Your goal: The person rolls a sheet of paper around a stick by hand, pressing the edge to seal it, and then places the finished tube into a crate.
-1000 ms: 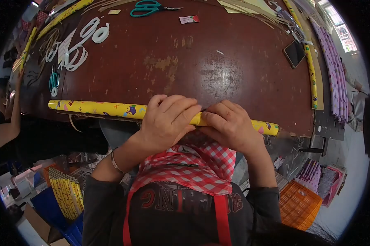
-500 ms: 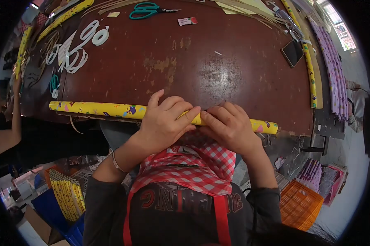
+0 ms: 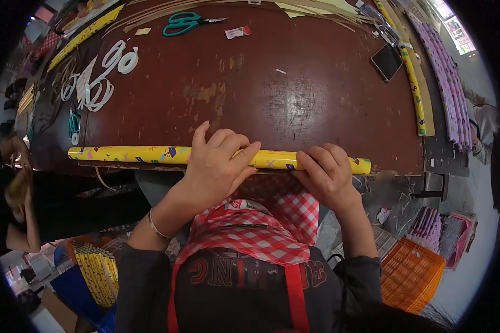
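A long yellow roll of wrapping paper [image 3: 122, 153] with a colourful print lies along the table's front edge. My left hand [image 3: 214, 161] is closed over its middle, thumb below and fingers curled across the top. Further along, near the roll's right end, my right hand [image 3: 327, 172] grips it, with the thumb and forefinger pressed on the paper. A stretch of the roll shows between my two hands. The undersides of my fingers are partly hidden.
Teal scissors [image 3: 182, 23], a small red and white packet [image 3: 238, 33] and a phone [image 3: 387, 62] lie on the brown table [image 3: 166, 77]. White tape loops [image 3: 100, 91] sit at the left. Purple rolls [image 3: 441, 83] line the right side. A co-worker's arm [image 3: 29, 216] is at far left.
My right hand has slid right along the roll, away from my left hand, exposing more paper between them. My left hand stays near the middle. The co-worker's arms have shifted.
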Demonstrator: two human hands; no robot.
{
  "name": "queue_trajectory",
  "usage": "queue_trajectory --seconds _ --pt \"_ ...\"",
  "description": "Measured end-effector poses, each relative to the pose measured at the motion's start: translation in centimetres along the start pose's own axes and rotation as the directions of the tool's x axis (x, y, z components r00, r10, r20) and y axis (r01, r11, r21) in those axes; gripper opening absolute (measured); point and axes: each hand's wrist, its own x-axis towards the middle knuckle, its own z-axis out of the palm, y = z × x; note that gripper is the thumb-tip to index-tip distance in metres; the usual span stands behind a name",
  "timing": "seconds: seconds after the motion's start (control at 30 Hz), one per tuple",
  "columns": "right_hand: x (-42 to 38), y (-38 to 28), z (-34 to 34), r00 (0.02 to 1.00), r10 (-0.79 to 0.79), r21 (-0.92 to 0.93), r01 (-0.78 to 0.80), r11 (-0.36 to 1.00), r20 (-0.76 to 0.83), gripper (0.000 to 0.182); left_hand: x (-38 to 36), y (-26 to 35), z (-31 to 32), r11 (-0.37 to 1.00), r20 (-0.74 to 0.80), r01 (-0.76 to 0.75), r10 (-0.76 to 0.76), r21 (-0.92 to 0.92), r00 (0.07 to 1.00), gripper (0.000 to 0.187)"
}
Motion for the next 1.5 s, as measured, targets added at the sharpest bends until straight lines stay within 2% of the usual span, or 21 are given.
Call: queue_trajectory --seconds 0.1,0.17,0.33,0.4,0.67,0.73,1.03,1.13,1.23,1.33,1.37,1.5 --pt "0.1 0.2 0.0 1.0 -0.001 0.012 0.001 1.0 -0.011 0.044 1.3 1.1 0.5 0.998 0.0 -0.024 0.024 -0.06 1.0 0.048" --pt "0.2 0.2 0.0 1.0 0.002 0.018 -0.001 1.0 -0.01 0.043 2.3 1.9 1.9 0.984 -0.056 -0.063 0.054 -0.166 0.997 0.048" --pt "-0.3 0.5 0.2 1.0 0.0 0.001 0.0 1.0 -0.021 0.038 3.5 3.2 3.3 0.979 -0.105 -0.106 0.088 -0.176 0.991 0.049" --pt "-0.5 0.6 0.2 0.999 -0.014 0.018 0.014 1.0 -0.031 0.038 3.6 3.0 3.1 0.986 -0.15 -0.119 0.101 -0.115 0.983 0.05" --pt "-2.8 2.0 -1.5 0.998 0.024 -0.026 -0.026 0.999 -0.056 0.041 3.7 2.9 2.7 0.987 -0.076 -0.097 0.087 -0.132 0.993 0.05" --pt "-3.6 2.6 -2.6 0.997 0.059 -0.065 -0.062 0.996 -0.047 0.048 3.7 3.0 2.6 0.987 -0.063 -0.091 0.083 -0.13 0.995 0.049" --pt "-8.0 5.1 -6.4 0.988 0.133 -0.228 -0.147 0.962 -0.076 0.044 3.6 2.9 2.7 0.989 -0.068 -0.09 0.082 -0.114 0.994 0.048" --pt "-9.0 5.4 -8.4 0.982 0.187 -0.367 -0.177 0.913 -0.009 0.047 3.6 2.9 2.7 0.988 -0.072 -0.097 0.088 -0.124 0.993 0.049" --pt "-8.7 4.7 -9.6 0.975 0.215 -0.391 -0.222 0.893 -0.061 0.044 3.7 2.9 2.7 0.989 -0.083 -0.109 0.101 -0.104 0.991 0.049" --pt "-5.4 2.5 -7.7 0.984 0.141 -0.253 -0.165 0.953 -0.112 0.042 3.7 2.9 2.7 0.988 -0.076 -0.099 0.091 -0.114 0.993 0.048" --pt "-4.2 2.2 -6.4 0.99 0.085 -0.174 -0.104 0.979 -0.113 0.045 3.7 2.9 2.7 0.99 -0.084 -0.099 0.09 -0.105 0.992 0.048" --pt "0.3 0.3 -2.2 0.997 0.042 -0.044 -0.045 0.998 -0.062 0.047 3.7 2.9 2.6 0.99 -0.078 -0.099 0.091 -0.101 0.993 0.047"
